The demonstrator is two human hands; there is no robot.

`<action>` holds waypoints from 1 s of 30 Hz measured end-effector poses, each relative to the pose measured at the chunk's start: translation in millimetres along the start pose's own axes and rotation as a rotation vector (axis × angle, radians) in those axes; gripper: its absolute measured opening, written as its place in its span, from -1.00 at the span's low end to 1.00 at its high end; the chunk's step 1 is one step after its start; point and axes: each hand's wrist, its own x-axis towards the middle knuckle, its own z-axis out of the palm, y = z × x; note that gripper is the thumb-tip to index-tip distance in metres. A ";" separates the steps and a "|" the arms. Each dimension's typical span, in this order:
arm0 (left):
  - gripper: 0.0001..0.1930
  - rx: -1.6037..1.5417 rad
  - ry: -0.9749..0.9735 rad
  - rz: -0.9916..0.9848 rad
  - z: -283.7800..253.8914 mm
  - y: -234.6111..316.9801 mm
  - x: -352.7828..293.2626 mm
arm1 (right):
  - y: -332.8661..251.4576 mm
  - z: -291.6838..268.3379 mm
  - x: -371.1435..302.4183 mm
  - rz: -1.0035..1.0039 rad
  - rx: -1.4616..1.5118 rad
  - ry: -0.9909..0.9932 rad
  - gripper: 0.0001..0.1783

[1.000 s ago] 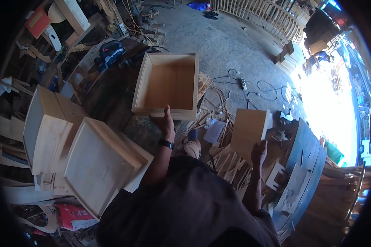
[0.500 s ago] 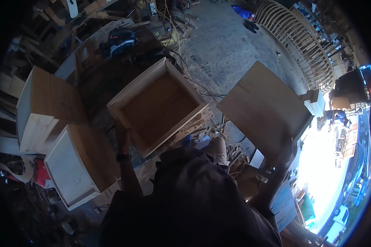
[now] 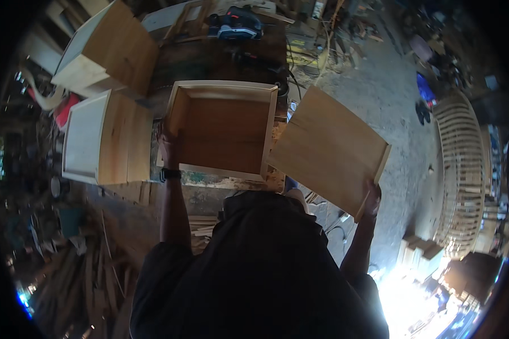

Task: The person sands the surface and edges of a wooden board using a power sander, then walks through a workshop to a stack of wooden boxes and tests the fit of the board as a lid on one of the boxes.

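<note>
My left hand (image 3: 166, 144) grips the left wall of an open wooden drawer (image 3: 223, 127), its thumb side at the rim. The drawer's hollow faces up, and it stands at the near edge of the dark workbench (image 3: 192, 66). A black band circles my left wrist. Out to the right, my right hand (image 3: 372, 199) is closed on the edge of a flat wooden panel (image 3: 331, 150) with a raised strip along its right side. The panel is tilted, and its left corner comes up close to the drawer's right side; whether they touch I cannot tell.
Two wooden boxes with pale fronts, one farther (image 3: 110, 51) and one nearer (image 3: 104, 141), stand left of the drawer. A power tool (image 3: 237, 25) lies on the bench. A curved slatted wooden frame (image 3: 462, 169) stands far right. Wood strips (image 3: 96, 277) lie at the lower left.
The whole view has turned, so the bench and boxes sit higher and farther right. The panel has come closer to the drawer. Both hands keep their holds.
</note>
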 end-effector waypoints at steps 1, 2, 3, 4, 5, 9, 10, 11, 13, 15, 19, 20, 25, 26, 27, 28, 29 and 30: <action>-0.41 -0.121 0.007 -0.058 -10.9 20.0 -12.7 | -7.7 7.1 13.2 0.066 -0.011 -0.027 -0.39; -0.46 -0.246 0.007 -0.112 -18.2 46.7 -27.8 | -5.5 1.8 28.4 0.088 -0.036 -0.073 -0.38; -0.50 -0.378 0.007 -0.156 -20.3 76.6 -38.3 | 1.9 -3.8 43.7 0.106 -0.057 -0.107 -0.38; -0.57 -0.445 0.008 -0.153 -21.5 108.2 -45.4 | 7.6 -7.5 59.7 0.121 -0.075 -0.141 -0.37; -0.64 -0.510 0.010 -0.150 -24.1 138.8 -51.6 | 10.8 -6.0 72.8 0.120 -0.050 -0.180 -0.37; -0.70 -0.608 -0.225 -0.250 -29.6 225.2 -76.4 | 19.0 0.9 108.3 0.104 -0.046 -0.339 -0.37; -0.69 -0.578 -0.295 -0.256 -33.8 241.1 -75.5 | 20.8 0.5 114.9 0.092 -0.062 -0.373 -0.36; -0.68 -0.548 -0.362 -0.263 -44.7 257.3 -69.8 | 18.5 2.9 116.6 0.102 -0.042 -0.374 -0.36; -0.64 -0.496 -0.439 -0.272 -49.2 267.3 -70.7 | 10.7 8.5 113.1 0.119 -0.004 -0.374 -0.36; -0.65 -0.489 -0.467 -0.296 -50.1 263.2 -75.0 | -0.3 14.9 110.5 0.122 0.015 -0.412 -0.37; -0.67 -0.535 -0.493 -0.281 -50.4 261.1 -71.7 | -8.9 14.1 112.6 0.152 -0.011 -0.460 -0.37; -0.67 -0.528 -0.463 -0.279 -47.7 258.6 -73.7 | -7.1 14.5 113.5 0.148 -0.025 -0.472 -0.36; -0.65 -0.520 -0.406 -0.312 -39.3 253.5 -79.9 | 4.4 20.9 117.6 0.159 -0.015 -0.504 -0.36; -0.65 -0.540 -0.409 -0.291 -40.1 254.5 -77.4 | 4.0 21.5 118.1 0.158 0.006 -0.504 -0.36; -0.64 -0.559 -0.412 -0.271 -39.9 255.4 -73.2 | 2.6 21.4 119.0 0.157 0.027 -0.504 -0.36; -0.64 -0.577 -0.418 -0.258 -41.4 257.2 -71.6 | 2.0 20.2 118.2 0.164 0.045 -0.506 -0.36; -0.63 -0.549 -0.436 -0.261 -40.2 258.0 -71.7 | 0.2 19.5 117.4 0.160 0.035 -0.502 -0.36; -0.63 -0.520 -0.453 -0.265 -37.7 258.3 -69.6 | -2.4 19.0 117.8 0.156 0.025 -0.498 -0.36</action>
